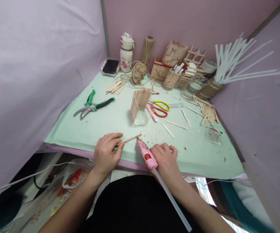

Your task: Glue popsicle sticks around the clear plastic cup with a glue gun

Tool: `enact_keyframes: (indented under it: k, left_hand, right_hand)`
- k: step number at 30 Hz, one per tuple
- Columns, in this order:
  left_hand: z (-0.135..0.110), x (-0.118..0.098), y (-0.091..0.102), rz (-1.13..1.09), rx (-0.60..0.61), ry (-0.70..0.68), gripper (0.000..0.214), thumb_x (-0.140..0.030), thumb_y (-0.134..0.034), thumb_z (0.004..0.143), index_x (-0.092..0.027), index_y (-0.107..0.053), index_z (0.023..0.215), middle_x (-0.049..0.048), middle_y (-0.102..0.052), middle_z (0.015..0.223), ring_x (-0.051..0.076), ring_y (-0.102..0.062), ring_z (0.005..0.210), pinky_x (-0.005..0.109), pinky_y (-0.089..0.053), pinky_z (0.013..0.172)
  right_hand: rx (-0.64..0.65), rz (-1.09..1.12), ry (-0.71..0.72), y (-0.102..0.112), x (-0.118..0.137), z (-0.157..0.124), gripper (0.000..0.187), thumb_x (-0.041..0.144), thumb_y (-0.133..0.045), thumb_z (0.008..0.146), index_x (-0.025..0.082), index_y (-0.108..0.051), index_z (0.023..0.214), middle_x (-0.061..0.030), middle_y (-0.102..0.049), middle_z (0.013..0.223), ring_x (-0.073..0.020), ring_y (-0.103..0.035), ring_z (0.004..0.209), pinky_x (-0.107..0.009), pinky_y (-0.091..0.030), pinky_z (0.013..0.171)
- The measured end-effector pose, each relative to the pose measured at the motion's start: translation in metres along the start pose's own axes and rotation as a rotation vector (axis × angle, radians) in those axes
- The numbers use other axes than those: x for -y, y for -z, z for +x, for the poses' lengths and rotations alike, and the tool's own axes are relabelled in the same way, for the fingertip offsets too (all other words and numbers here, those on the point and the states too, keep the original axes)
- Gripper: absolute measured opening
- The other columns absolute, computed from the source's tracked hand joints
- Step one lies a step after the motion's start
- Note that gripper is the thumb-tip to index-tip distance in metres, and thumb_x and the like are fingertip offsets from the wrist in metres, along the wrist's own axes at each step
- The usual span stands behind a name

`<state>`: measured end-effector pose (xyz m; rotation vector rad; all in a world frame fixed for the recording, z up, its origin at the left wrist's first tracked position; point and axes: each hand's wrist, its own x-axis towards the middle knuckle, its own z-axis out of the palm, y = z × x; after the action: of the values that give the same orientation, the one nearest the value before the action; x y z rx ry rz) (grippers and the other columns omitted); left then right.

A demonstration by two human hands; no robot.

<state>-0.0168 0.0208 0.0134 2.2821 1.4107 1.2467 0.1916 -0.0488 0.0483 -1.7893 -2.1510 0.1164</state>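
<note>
My left hand pinches one end of a wooden craft stick that lies just above the mint-green mat near the table's front edge. My right hand is wrapped round a pink glue gun, whose nozzle touches or nearly touches the stick's far end. A long clear glue rod sticks out of the gun's back toward me. Behind the stick stands a clear cup partly clad in craft sticks.
Green-handled pliers lie at the left. Yellow and red scissors, loose sticks, a twine ball, a bottle, a phone, stick-built holders and a jar of glue rods crowd the back and right.
</note>
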Motion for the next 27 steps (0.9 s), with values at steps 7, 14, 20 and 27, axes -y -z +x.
enact_keyframes:
  k: [7, 14, 20, 27]
  left_hand:
    - [-0.0002, -0.0003, 0.0001, 0.000, -0.003, 0.000, 0.009, -0.021, -0.062, 0.087, -0.020, -0.065, 0.079, 0.0054, -0.073, 0.100, 0.021, -0.066, 0.095, 0.037, -0.048, 0.083]
    - [-0.0003, -0.0002, 0.0004, -0.006, -0.003, -0.011, 0.009, -0.020, -0.062, 0.087, -0.019, -0.065, 0.078, 0.0056, -0.073, 0.100, 0.021, -0.066, 0.096, 0.037, -0.048, 0.084]
    - [0.0001, 0.0000, 0.0009, 0.000, 0.005, -0.003, 0.009, -0.020, -0.062, 0.087, -0.019, -0.065, 0.079, 0.0051, -0.073, 0.100, 0.021, -0.066, 0.095, 0.037, -0.048, 0.083]
    - [0.0001, 0.0004, 0.0001, -0.002, -0.002, 0.000, 0.009, -0.021, -0.061, 0.087, -0.020, -0.065, 0.079, 0.0052, -0.073, 0.100, 0.022, -0.066, 0.096, 0.038, -0.048, 0.084]
  right_hand:
    - [0.000, -0.030, -0.029, 0.0017, -0.0017, 0.0006, 0.008, 0.021, -0.055, 0.082, 0.020, -0.051, 0.076, -0.0021, -0.060, 0.078, -0.0201, -0.045, 0.079, -0.037, -0.023, 0.080]
    - [0.011, -0.044, -0.046, 0.0032, -0.0015, 0.0009, 0.009, 0.022, -0.054, 0.084, 0.020, -0.051, 0.076, -0.0023, -0.060, 0.079, -0.0205, -0.045, 0.080, -0.037, -0.023, 0.080]
    - [0.003, -0.045, -0.048, 0.0023, -0.0020, 0.0014, 0.009, 0.022, -0.056, 0.084, 0.020, -0.052, 0.077, -0.0017, -0.060, 0.079, -0.0202, -0.045, 0.080, -0.037, -0.023, 0.080]
    - [-0.005, -0.038, -0.056, 0.0017, -0.0037, 0.0024, 0.008, 0.021, -0.055, 0.083, 0.020, -0.051, 0.077, -0.0019, -0.059, 0.080, -0.0201, -0.045, 0.080, -0.038, -0.023, 0.081]
